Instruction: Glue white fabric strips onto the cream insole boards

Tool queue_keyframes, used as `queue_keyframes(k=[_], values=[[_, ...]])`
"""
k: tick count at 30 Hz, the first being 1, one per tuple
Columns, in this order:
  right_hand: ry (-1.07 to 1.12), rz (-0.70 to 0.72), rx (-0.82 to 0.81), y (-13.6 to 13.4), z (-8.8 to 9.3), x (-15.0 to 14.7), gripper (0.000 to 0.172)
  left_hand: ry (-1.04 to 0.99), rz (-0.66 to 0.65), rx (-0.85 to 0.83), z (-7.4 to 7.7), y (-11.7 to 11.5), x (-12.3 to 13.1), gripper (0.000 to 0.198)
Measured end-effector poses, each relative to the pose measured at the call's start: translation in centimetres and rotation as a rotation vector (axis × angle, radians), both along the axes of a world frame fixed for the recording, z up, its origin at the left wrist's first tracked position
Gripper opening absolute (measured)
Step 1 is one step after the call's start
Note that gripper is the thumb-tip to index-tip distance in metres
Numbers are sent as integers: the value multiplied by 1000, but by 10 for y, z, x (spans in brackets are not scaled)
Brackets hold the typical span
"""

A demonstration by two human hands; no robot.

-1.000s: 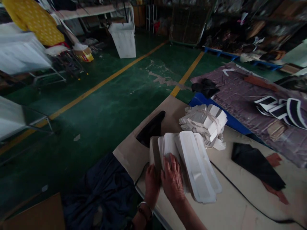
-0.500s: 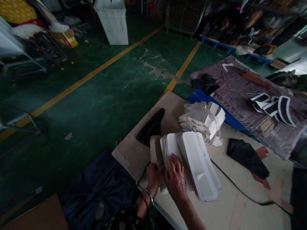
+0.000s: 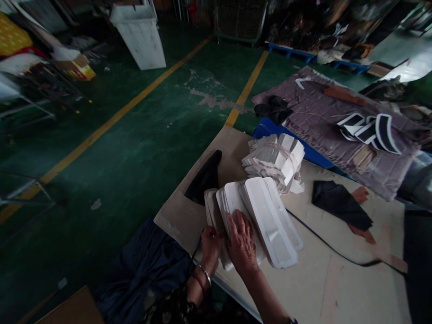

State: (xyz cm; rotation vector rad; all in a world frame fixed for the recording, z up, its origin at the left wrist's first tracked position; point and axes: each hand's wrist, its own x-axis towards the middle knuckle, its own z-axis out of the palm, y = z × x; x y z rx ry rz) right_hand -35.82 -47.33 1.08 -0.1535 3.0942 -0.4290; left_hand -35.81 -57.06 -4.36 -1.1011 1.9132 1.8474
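Note:
Several stacks of long, round-cornered pale pieces lean side by side on the table. My right hand (image 3: 242, 245) rests with its fingers spread on the middle stack (image 3: 232, 193). At the left stack (image 3: 209, 204), my left hand (image 3: 211, 249), with a bangle at the wrist, has its fingers closed around a black strap (image 3: 332, 239). The strap runs beneath the stacks and comes out by this hand; the grip itself is partly hidden. To the right of my right hand lies another pale stack (image 3: 270, 225), its pieces fanned slightly.
Behind the stacks sits a tied bundle of white strips (image 3: 275, 157). Black pieces lie at the left (image 3: 204, 177) and right (image 3: 340, 204) of the board-covered table (image 3: 364, 288). Beyond is a purple quilted cover (image 3: 310, 103) with black-and-white pieces. Dark blue cloth (image 3: 145, 265) hangs beside the table.
The whole view has shifted slightly, so the table appears further left and higher. Both hands stay at the same stacks, with my left fingers drawn a little to the left stack's outer edge.

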Motion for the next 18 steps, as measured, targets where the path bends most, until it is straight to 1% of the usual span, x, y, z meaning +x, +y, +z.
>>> queue_keyframes(k=[5,9,12,15,18], values=[[20,-16,68,-3,-5,0,54,57,-13,-81,10,0,-1,23],[51,-35,29,-7,-9,0,57,59,-29,-105,17,-3,-2,21],[45,-36,-20,-7,-9,1,57,45,-10,-122,25,-9,0,20],[40,-43,-56,-6,-8,1,60,12,30,-121,37,-20,5,20],[47,-47,-81,-7,-6,1,72,0,64,-93,54,-37,12,24]])
